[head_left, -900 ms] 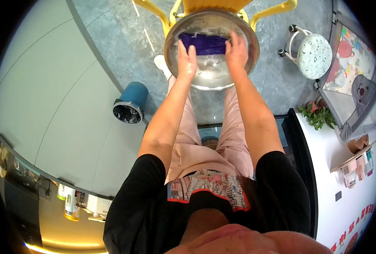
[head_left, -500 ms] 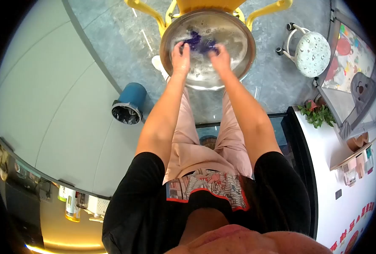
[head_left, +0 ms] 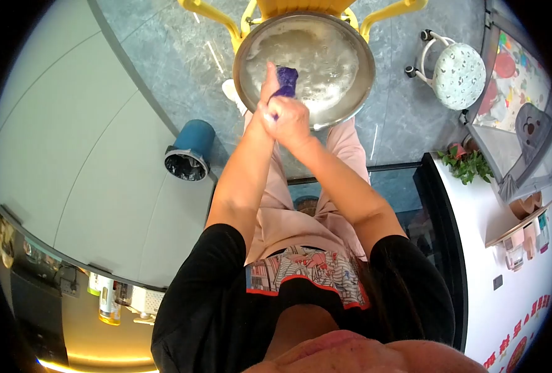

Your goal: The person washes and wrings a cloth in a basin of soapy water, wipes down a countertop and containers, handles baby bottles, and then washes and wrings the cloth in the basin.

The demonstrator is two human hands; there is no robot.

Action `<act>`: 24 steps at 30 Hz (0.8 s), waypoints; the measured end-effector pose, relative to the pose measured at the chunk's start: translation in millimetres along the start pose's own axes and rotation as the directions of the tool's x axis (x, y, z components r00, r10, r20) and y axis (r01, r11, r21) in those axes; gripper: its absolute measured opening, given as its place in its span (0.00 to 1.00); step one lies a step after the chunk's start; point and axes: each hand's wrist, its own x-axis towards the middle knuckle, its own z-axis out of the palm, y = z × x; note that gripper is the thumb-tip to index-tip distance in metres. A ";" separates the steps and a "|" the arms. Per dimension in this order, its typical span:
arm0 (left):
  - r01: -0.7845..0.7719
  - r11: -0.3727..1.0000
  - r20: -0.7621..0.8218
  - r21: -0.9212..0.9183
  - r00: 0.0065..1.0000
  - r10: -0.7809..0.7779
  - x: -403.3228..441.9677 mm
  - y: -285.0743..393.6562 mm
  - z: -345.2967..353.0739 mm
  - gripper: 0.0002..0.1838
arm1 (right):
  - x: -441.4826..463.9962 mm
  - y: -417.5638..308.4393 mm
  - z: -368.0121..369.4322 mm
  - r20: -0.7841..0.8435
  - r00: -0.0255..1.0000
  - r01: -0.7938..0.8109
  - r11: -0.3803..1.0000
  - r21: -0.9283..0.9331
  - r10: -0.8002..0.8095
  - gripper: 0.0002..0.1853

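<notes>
A wet, dark purple cloth [head_left: 287,78] is bunched between my two hands over the near left part of a round metal basin [head_left: 367,87]. My left hand [head_left: 268,87] grips it from the left side, thumb pointing away from me. Closed in a fist lower down, my right hand [head_left: 290,121] holds the near end of the cloth and lies against my left wrist. Cloudy, sudsy water [head_left: 326,59] fills the basin. Some of my left fingers are hidden behind the cloth and my right hand.
Behind and under the basin is a yellow chair [head_left: 304,7]. A blue bin [head_left: 195,140] with a black liner stands left on the grey floor. To the right are a round wheeled stool [head_left: 458,76], a green plant [head_left: 467,166] and a grey mesh-sided enclosure [head_left: 531,133].
Both hands have lifted the purple cloth out of the water and drawn it toward me. They were apart in the basin; now they are together, with the cloth gathered between them.
</notes>
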 end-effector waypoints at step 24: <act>-0.288 -0.193 0.347 0.938 0.770 0.535 -7.7 -11.0 -12.8 0.32 | 34.2 161.6 -25.5 0.353 0.870 -0.072 0.795 -0.602 0.345 0.17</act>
